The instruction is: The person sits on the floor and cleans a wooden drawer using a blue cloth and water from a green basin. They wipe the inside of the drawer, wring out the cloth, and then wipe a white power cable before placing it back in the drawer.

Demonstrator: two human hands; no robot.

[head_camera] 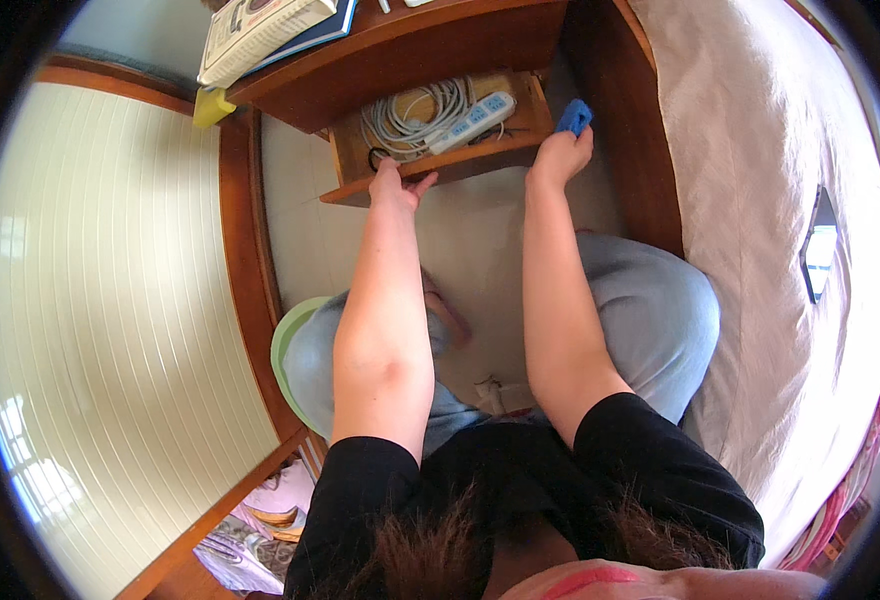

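Note:
A wooden drawer is pulled out below a brown cabinet. My left hand grips its front panel near the left end, some fingers over the top edge and one digit spread outward. In my right hand is a folded blue cloth, held just beyond the drawer's right front corner. Inside the drawer lies a coiled grey-white cable. A white power strip with blue socket faces rests slantwise beside the coil. Small dark items under the strip are hard to make out.
On the cabinet top are a thick book and a blue book. A bed with beige cover stands right, bearing a dark flat device. A ribbed pale panel stands left. A green rim shows by my left knee.

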